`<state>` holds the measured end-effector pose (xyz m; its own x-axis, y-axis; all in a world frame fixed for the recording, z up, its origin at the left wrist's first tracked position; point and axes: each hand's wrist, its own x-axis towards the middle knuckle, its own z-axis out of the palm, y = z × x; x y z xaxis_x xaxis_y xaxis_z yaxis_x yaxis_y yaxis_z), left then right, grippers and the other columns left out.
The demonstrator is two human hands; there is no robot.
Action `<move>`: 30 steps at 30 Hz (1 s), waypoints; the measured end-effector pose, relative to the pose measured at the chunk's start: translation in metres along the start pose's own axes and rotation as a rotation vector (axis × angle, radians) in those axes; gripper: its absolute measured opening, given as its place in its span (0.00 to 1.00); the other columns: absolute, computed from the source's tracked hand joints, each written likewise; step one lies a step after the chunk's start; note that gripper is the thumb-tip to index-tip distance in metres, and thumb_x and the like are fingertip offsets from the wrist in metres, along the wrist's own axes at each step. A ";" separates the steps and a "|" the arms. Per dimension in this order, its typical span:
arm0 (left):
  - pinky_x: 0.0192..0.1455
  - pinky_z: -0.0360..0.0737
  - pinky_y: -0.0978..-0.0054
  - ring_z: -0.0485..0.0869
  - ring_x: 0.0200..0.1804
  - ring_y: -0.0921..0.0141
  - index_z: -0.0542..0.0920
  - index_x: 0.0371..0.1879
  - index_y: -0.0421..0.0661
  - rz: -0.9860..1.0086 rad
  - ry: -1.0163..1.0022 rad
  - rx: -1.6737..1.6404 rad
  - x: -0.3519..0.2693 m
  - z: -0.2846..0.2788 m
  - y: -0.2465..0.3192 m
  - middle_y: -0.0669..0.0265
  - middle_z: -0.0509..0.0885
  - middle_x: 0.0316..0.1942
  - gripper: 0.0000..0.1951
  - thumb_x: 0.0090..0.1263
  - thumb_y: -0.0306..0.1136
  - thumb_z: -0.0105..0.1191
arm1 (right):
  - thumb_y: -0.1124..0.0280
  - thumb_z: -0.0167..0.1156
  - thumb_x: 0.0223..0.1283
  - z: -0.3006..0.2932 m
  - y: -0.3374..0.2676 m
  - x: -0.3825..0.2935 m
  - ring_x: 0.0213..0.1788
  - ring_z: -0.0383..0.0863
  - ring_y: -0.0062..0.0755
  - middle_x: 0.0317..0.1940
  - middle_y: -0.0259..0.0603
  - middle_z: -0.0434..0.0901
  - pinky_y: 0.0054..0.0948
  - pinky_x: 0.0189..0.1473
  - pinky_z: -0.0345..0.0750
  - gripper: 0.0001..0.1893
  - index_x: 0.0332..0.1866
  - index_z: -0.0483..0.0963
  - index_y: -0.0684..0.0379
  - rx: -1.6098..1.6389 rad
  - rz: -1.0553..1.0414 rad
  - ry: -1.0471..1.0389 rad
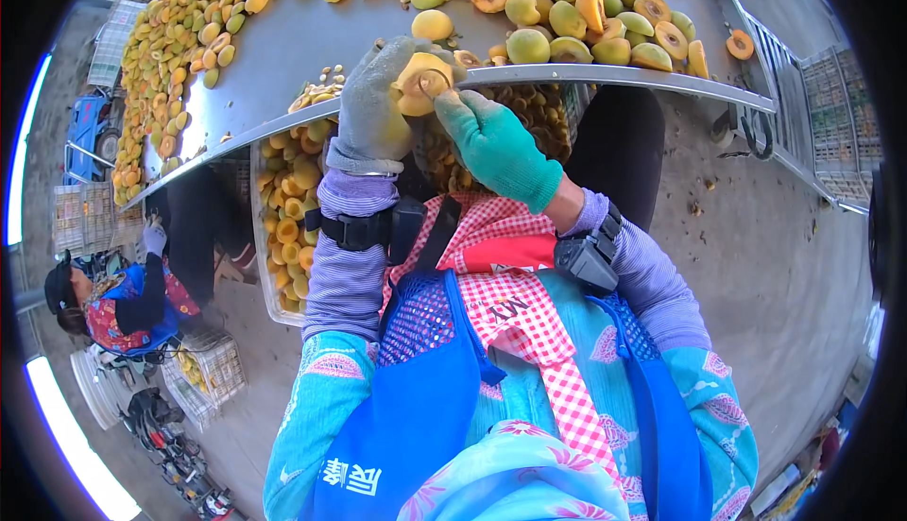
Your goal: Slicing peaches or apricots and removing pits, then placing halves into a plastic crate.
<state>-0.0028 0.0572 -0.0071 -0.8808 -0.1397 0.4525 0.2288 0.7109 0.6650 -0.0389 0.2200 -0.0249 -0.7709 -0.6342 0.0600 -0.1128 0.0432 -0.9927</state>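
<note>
My left hand [375, 99], in a grey work glove, holds a halved yellow stone fruit [412, 101] with its cut face showing, at the metal table's front edge. My right hand [499, 145] wears a green knit glove. Its fingers pinch a small curved metal pitting tool [423, 86], whose loop lies against the middle of the cut face; the handle is mostly hidden in the glove. Just beyond my hands, a pile of halved stone fruits [567, 18] rests on the table, green-yellow outside and orange inside. Several loose pits [329, 78] lie left of my left hand.
The metal table [283, 46] has a raised rim. More fruit halves [170, 60] cover its left side. Below stand a crate of hollowed halves [290, 202] and another fruit-filled container [531, 110]. A co-worker [120, 301] sits at left near plastic crates [205, 372]. A metal cart [786, 110] stands right.
</note>
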 end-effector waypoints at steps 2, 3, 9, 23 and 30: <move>0.50 0.83 0.70 0.86 0.45 0.65 0.79 0.47 0.41 -0.017 0.031 -0.068 0.004 0.007 0.012 0.60 0.86 0.42 0.12 0.65 0.24 0.58 | 0.54 0.49 0.74 -0.001 0.001 0.000 0.33 0.82 0.51 0.30 0.55 0.81 0.41 0.36 0.75 0.21 0.39 0.77 0.65 0.021 0.030 -0.012; 0.49 0.84 0.70 0.87 0.43 0.65 0.80 0.46 0.41 -0.022 0.044 -0.104 0.005 0.009 0.017 0.61 0.87 0.40 0.12 0.63 0.22 0.60 | 0.54 0.49 0.74 -0.001 0.001 -0.001 0.33 0.82 0.51 0.30 0.55 0.81 0.41 0.35 0.75 0.21 0.39 0.77 0.65 0.031 0.045 -0.014; 0.43 0.83 0.74 0.86 0.39 0.69 0.81 0.42 0.41 0.104 0.103 0.204 0.009 0.008 0.033 0.61 0.87 0.39 0.08 0.65 0.27 0.57 | 0.56 0.49 0.75 0.001 0.000 -0.006 0.26 0.79 0.37 0.26 0.48 0.81 0.36 0.31 0.74 0.21 0.39 0.77 0.65 0.077 -0.007 -0.009; 0.35 0.81 0.74 0.83 0.31 0.70 0.82 0.36 0.36 -0.505 0.242 -0.874 0.009 0.027 0.050 0.59 0.85 0.31 0.16 0.75 0.38 0.49 | 0.54 0.47 0.76 0.023 0.003 -0.015 0.25 0.73 0.28 0.22 0.42 0.76 0.33 0.30 0.72 0.23 0.36 0.75 0.66 0.317 0.016 0.098; 0.36 0.83 0.74 0.84 0.30 0.68 0.82 0.37 0.36 -0.531 0.058 -0.951 0.011 0.021 0.040 0.58 0.85 0.30 0.17 0.77 0.38 0.46 | 0.55 0.48 0.75 0.009 0.000 -0.016 0.24 0.74 0.33 0.21 0.44 0.76 0.35 0.29 0.71 0.22 0.36 0.75 0.65 0.242 0.094 -0.003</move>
<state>-0.0123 0.0990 0.0120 -0.9468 -0.3214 -0.0172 0.0742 -0.2701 0.9600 -0.0210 0.2236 -0.0265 -0.7687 -0.6387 -0.0333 0.1127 -0.0840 -0.9901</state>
